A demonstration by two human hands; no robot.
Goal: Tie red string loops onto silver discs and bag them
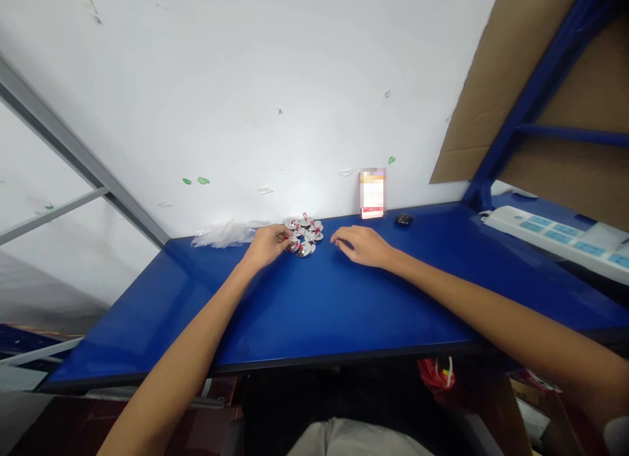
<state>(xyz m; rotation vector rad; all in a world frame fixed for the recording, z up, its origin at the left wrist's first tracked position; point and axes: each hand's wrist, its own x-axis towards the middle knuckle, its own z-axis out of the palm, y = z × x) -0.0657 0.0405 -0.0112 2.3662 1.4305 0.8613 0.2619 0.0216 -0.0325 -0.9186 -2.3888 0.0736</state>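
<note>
Shiny round silver metal discs [305, 248] with red cord loops lie in a rough ring at the back of the blue table [295, 312]. At the ring's left edge is my left hand [268, 247], its fingers curled and pinched at one disc with a bit of red cord. The fingertips partly hide that disc. To the right of the ring, a short gap away, my right hand [366, 246] is over the table. Its fingers are loosely bent, thumb apart from the index finger, and hold nothing.
Clear plastic bags [223, 234] lie behind my left hand. A phone-like upright item [372, 195], its front blurred, leans on the white wall [295, 69]. Nearby sits a small black object [403, 219]. A white power strip [555, 236] runs along the right side by a blue frame [528, 89].
</note>
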